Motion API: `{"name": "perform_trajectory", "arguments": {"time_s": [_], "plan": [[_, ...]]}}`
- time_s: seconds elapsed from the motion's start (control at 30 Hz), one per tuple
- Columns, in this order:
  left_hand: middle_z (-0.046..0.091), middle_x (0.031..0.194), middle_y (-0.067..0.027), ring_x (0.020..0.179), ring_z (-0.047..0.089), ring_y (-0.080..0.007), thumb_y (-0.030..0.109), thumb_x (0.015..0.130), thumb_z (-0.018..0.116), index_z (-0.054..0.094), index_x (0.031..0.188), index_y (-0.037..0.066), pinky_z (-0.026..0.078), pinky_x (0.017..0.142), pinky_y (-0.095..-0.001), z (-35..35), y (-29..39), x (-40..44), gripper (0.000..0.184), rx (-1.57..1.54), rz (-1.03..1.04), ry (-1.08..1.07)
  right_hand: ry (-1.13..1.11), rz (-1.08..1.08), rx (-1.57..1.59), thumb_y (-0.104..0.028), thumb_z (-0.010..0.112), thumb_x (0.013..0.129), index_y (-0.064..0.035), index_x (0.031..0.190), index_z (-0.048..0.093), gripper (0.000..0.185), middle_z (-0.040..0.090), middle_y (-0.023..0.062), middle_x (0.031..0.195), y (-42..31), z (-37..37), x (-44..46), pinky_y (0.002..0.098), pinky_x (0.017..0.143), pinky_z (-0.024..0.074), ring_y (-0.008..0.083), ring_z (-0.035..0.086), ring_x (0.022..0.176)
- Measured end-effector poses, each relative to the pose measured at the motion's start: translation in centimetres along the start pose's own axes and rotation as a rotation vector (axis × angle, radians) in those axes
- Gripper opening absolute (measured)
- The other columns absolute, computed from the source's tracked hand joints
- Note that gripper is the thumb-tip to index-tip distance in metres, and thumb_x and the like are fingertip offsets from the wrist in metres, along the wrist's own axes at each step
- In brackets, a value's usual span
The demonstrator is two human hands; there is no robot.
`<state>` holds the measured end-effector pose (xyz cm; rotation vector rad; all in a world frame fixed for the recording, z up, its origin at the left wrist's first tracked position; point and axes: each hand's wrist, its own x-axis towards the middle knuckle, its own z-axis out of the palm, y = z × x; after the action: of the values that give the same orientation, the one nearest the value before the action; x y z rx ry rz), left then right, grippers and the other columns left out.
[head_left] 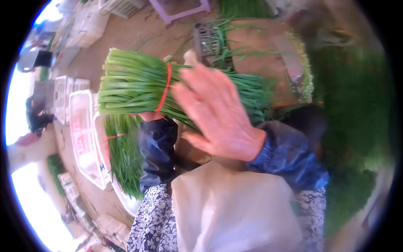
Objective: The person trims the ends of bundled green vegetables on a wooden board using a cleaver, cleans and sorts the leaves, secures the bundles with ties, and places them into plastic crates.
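Observation:
A thick bundle of green stalks [130, 82] lies crosswise in front of me, with a red band [166, 87] around it. Its cut ends point left and its leafy ends right. My left hand [151, 116] is under the bundle and holds it from below; most of its fingers are hidden. Over the right part of the bundle is my right hand [212, 111], back up, slightly blurred, its fingers stretched out and the thumb apart. Dark blue sleeves cover both forearms.
At the left, a white basket [103, 143] holds more banded greens [126, 151], beside an empty white crate [77, 130]. Behind are a board [256, 63] with loose leaves, a dark crate [205, 38] and a purple stool [180, 16]. Greens [348, 117] cover the right side.

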<state>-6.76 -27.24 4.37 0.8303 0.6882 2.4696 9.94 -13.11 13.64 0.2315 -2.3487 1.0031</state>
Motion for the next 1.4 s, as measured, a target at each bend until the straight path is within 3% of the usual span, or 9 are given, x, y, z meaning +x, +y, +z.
{"name": "perform_trajectory", "arguments": {"time_s": [0.27, 0.47, 0.57, 0.87, 1.0, 1.1, 1.23, 1.27, 1.4], "plan": [[0.044, 0.145, -0.013, 0.135, 0.039, -0.034, 0.056, 0.094, 0.047, 0.036, 0.147, 0.015, 0.025, 0.112, -0.0627, -1.2, 2.8, -2.1, 0.067, 0.136, -0.166, 0.152, -0.174, 0.079, -0.12, -0.019, 0.082, 0.057, -0.0017, 0.14, 0.04, 0.095, 0.033, 0.025, 0.146, 3.6, 3.4, -4.1, 0.0576, 0.107, 0.0282, 0.0451, 0.034, 0.133], [0.033, 0.153, -0.0103, 0.142, 0.027, -0.0335, 0.062, 0.078, 0.067, 0.034, 0.148, 0.015, 0.02, 0.118, -0.0541, -1.8, 4.1, -5.8, 0.091, 0.087, -0.087, 0.344, -0.141, 0.074, -0.064, -0.013, 0.082, 0.054, -0.0027, 0.141, 0.039, 0.097, 0.033, 0.0242, 0.146, 3.9, 4.6, -4.1, 0.0575, 0.107, 0.0285, 0.0449, 0.034, 0.133], [0.036, 0.15, -0.0062, 0.137, 0.035, -0.0308, 0.054, 0.065, 0.083, 0.038, 0.146, 0.014, 0.03, 0.113, -0.0507, -0.8, 3.5, -7.6, 0.101, 0.078, -0.115, 0.277, -0.142, 0.1, -0.078, -0.01, 0.08, 0.056, -0.0048, 0.141, 0.04, 0.094, 0.033, 0.0231, 0.146, 4.1, 5.2, -4.2, 0.0571, 0.108, 0.028, 0.0447, 0.034, 0.133], [0.053, 0.136, -0.0071, 0.126, 0.049, -0.0268, 0.04, 0.07, 0.084, 0.048, 0.137, 0.006, 0.036, 0.108, -0.0449, -1.9, 1.4, -8.8, 0.083, 0.045, -0.092, 0.386, -0.206, 0.111, -0.072, -0.02, 0.077, 0.062, -0.0065, 0.14, 0.044, 0.086, 0.035, 0.0234, 0.145, 2.1, 3.2, -3.3, 0.058, 0.107, 0.0282, 0.0455, 0.035, 0.132], [0.057, 0.132, -0.0079, 0.122, 0.053, -0.0266, 0.034, 0.069, 0.085, 0.049, 0.135, 0.005, 0.039, 0.106, -0.0435, -0.7, 0.8, -6.7, 0.08, -0.031, -0.128, 0.332, -0.108, 0.031, -0.157, -0.023, 0.08, 0.067, -0.0003, 0.121, 0.056, 0.063, 0.051, 0.023, 0.125, 1.5, -0.7, -0.4, 0.0539, 0.094, 0.0402, 0.044, 0.051, 0.113], [0.057, 0.13, -0.0088, 0.12, 0.054, -0.0259, 0.031, 0.068, 0.085, 0.047, 0.136, 0.004, 0.04, 0.105, -0.0423, 0.9, -0.3, -4.3, 0.082, -0.023, -0.172, 0.269, 0.12, -0.039, 0.099, -0.006, 0.076, 0.076, 0.0011, 0.103, 0.057, 0.034, 0.059, 0.0148, 0.094, 1.3, -2.0, 3.3, 0.032, 0.072, 0.0487, 0.0268, 0.059, 0.08], [0.057, 0.129, -0.01, 0.119, 0.054, -0.025, 0.027, 0.067, 0.085, 0.045, 0.137, 0.003, 0.042, 0.103, -0.0407, 3.6, -1.0, 1.1, 0.084, 0.098, -0.185, 0.153, 0.154, 0.249, 0.27, -0.003, 0.075, 0.078, -0.0004, 0.095, 0.059, 0.023, 0.057, 0.006, 0.08, 1.0, -3.0, 5.9, 0.0279, 0.064, 0.0462, 0.0142, 0.056, 0.07], [0.057, 0.128, -0.0103, 0.118, 0.054, -0.0247, 0.027, 0.066, 0.085, 0.045, 0.137, 0.003, 0.042, 0.102, -0.0403, 4.7, -0.5, 3.2, 0.084, 0.171, -0.165, 0.105, 0.174, 0.199, 0.234, -0.004, 0.071, 0.079, -0.0013, 0.091, 0.059, 0.017, 0.055, 0.0109, 0.077, 0.6, -4.1, 6.6, 0.0337, 0.06, 0.0461, 0.0234, 0.058, 0.066], [0.057, 0.127, -0.0114, 0.117, 0.054, -0.0238, 0.023, 0.065, 0.085, 0.043, 0.138, 0.002, 0.044, 0.1, -0.0387, 12.6, 5.8, 10.3, 0.087, 0.479, -0.058, -0.13, 0.376, -0.063, 0.397, 0.008, 0.065, 0.077, 0.0009, 0.091, 0.057, 0.017, 0.056, 0.0074, 0.081, -0.7, -7.6, 9.3, 0.0269, 0.064, 0.0437, 0.0153, 0.053, 0.07]]}}
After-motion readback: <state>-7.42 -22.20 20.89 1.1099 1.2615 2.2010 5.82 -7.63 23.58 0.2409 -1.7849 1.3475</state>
